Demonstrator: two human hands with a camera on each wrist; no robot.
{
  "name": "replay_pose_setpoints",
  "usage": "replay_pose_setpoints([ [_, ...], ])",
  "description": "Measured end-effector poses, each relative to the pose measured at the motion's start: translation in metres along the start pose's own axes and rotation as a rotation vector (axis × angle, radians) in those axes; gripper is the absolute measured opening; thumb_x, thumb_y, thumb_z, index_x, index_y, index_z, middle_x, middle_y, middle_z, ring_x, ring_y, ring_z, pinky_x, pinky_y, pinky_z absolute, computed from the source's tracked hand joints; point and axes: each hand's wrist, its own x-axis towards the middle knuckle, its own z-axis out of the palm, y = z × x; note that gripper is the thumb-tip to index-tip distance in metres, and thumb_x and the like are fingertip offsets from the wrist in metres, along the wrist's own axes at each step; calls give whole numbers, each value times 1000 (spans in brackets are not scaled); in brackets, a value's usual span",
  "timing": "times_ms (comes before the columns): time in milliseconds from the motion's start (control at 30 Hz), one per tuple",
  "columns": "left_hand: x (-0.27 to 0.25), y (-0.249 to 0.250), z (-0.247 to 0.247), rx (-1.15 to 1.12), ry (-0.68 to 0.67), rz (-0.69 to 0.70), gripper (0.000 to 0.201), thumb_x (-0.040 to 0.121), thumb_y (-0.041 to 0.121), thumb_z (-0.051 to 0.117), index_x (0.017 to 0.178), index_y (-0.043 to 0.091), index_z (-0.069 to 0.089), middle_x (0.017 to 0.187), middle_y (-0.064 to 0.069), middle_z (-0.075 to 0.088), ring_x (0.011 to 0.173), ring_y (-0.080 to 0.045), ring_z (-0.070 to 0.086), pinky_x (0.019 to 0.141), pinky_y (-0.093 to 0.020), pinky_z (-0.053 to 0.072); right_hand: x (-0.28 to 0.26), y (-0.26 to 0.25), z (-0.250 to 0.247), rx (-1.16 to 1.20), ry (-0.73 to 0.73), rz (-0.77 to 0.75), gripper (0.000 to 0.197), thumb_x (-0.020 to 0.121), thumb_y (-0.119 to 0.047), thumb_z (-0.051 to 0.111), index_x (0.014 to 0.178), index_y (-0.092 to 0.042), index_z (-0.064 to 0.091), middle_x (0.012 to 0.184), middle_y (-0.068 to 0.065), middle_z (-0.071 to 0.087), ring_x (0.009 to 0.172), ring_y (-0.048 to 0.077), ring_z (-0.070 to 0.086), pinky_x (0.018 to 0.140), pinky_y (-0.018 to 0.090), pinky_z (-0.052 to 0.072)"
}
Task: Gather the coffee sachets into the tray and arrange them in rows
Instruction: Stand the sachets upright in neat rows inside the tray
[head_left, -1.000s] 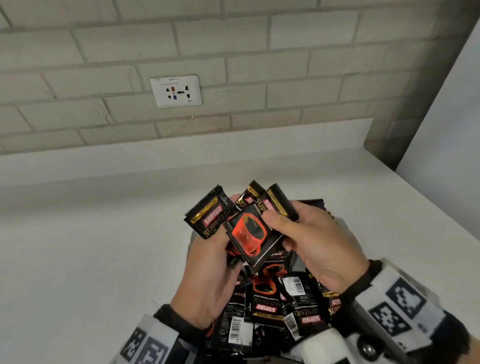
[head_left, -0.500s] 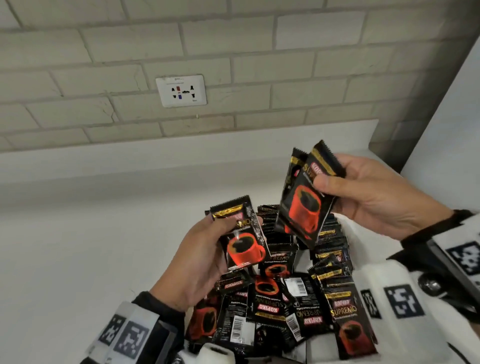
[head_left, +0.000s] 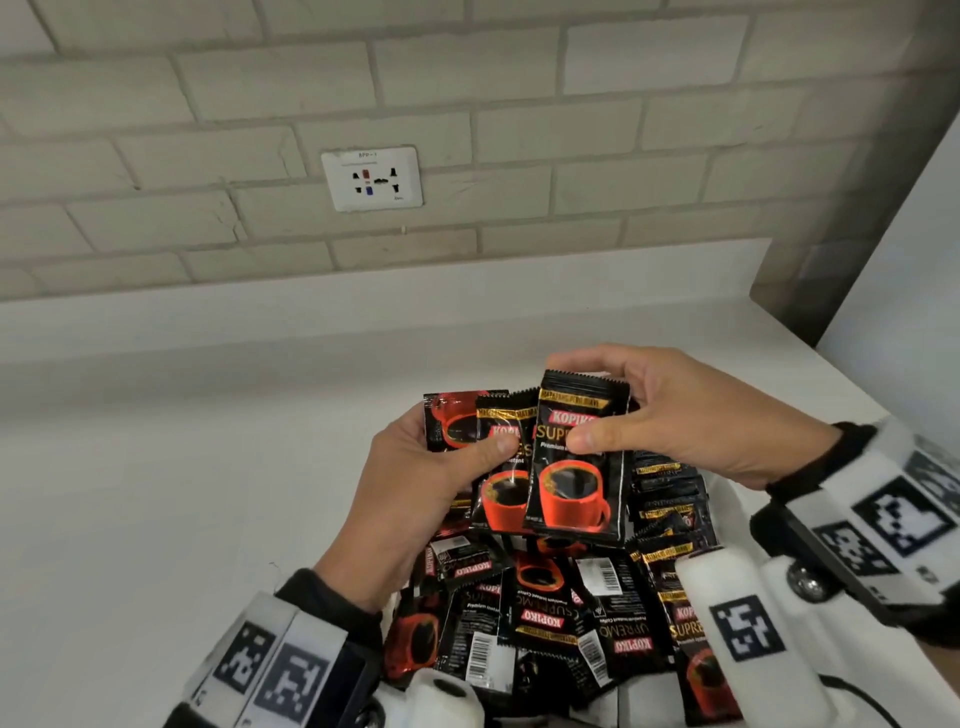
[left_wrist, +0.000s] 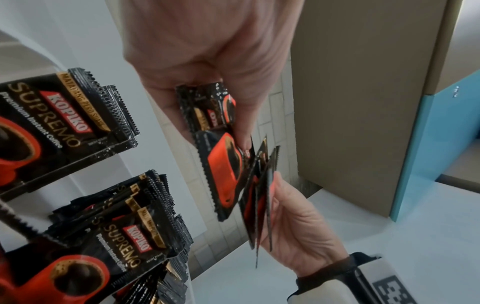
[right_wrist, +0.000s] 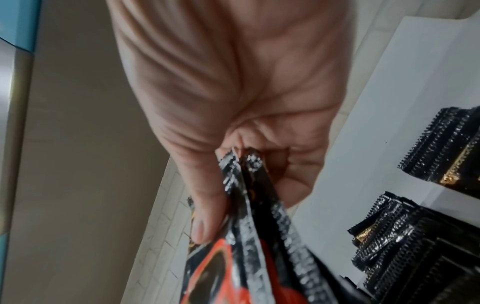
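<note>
Under both hands lies the white counter (head_left: 156, 493), and on it the tray (head_left: 727, 499), mostly hidden by a loose heap of sachets (head_left: 545, 613) below the wrists; some face up, some show barcodes. Beyond the right wrist, short stacks of sachets (head_left: 667, 499) stand on edge in what look like rows. How many lie in the heap I cannot count; well over a dozen show.

The left hand (head_left: 415, 493) holds two, maybe three sachets fanned under its thumb; the wrist view is too blurred to settle the number. The right hand (head_left: 675, 421) pinches a small bundle (head_left: 574, 457) between thumb and fingers, its front sachet upright and overlapping those in the left; the right wrist view shows at least two edges in that pinch.

This looks like the squaring-up step: loose sachets being collected face-forward into one bundle. The next move likely calls for merging both handfuls with edges aligned, then setting them on edge beside the stacks, without letting the slick foil slide apart
</note>
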Motion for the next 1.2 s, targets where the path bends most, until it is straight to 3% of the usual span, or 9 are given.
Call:
replay_pose_setpoints([
  [100, 0, 2, 1, 37, 15, 28, 33, 51, 18, 76, 81, 14, 66, 74, 2, 74, 65, -12, 71, 54, -18, 53, 2, 2, 2, -51, 19, 18, 52, 75, -6, 70, 120, -25, 53, 112, -11, 62, 92, -1, 63, 81, 11, 49],
  [400, -1, 1, 2, 64, 18, 6, 31, 53, 28, 74, 81, 17, 65, 75, 2, 74, 67, -11, 70, 57, -20, 54, 6, 18, 13, 45, 16, 67, 17, 73, -7, 72, 83, -16, 62, 80, 3, 65, 72, 12, 63, 70, 23, 53],
  [500, 2, 1, -3, 91, 34, -13, 21, 67, 36, 67, 82, 22, 66, 80, 1, 74, 72, -15, 70, 68, -28, 54, 8, 21, 12, 74, 59, 65, 19, 71, -5, 72, 81, -17, 61, 76, 0, 66, 68, 11, 63, 65, 21, 53],
  [667, 6, 9, -23, 77, 126, -9, 13, 91, 13, 54, 88, 21, 64, 79, 1, 70, 66, -12, 67, 56, -23, 52, 7, 24, 7, 73, 155, 75, 19, 72, -4, 72, 81, -17, 61, 82, 5, 67, 78, 23, 64, 76, 39, 53],
  [867, 1, 16, -42, 433, 143, 290, 69, 87, -5, 56, 118, 51, 31, 84, 0, 62, 62, -5, 66, 59, -18, 53, 1, 25, 3, 93, 171, 70, 21, 72, -2, 71, 85, -15, 60, 82, 2, 66, 72, 14, 64, 69, 25, 54],
  [967, 2, 16, -39, 767, 108, 442, 50, 83, -2, 63, 91, 46, 54, 80, 17, 61, 69, 8, 62, 62, -5, 45, 0, 22, 7, 49, 168, 47, 22, 71, -6, 73, 85, -17, 61, 82, -1, 67, 72, 11, 64, 70, 22, 53],
  [1033, 3, 12, -33, 791, 89, 378, 42, 83, -1, 63, 73, 39, 60, 77, 19, 62, 66, 12, 60, 58, -2, 42, -1, 20, 9, 17, 169, 29, 22, 71, -10, 74, 85, -21, 60, 83, -4, 67, 70, 6, 64, 67, 16, 52],
  [1133, -3, 9, -18, 591, -6, 209, 35, 90, 7, 56, 80, 39, 67, 81, 7, 73, 71, 2, 66, 64, -7, 48, -3, 16, 12, -32, 175, 4, 22, 72, -13, 75, 85, -24, 60, 83, -6, 67, 66, 0, 63, 61, 9, 50],
  [1200, -10, 10, -10, 443, -78, 120, 28, 93, 16, 52, 87, 39, 66, 81, 15, 74, 76, 5, 66, 66, -4, 45, -4, 14, 14, -66, 183, -14, 22, 72, -14, 75, 84, -25, 60, 83, -6, 66, 67, 1, 62, 62, 10, 49],
])
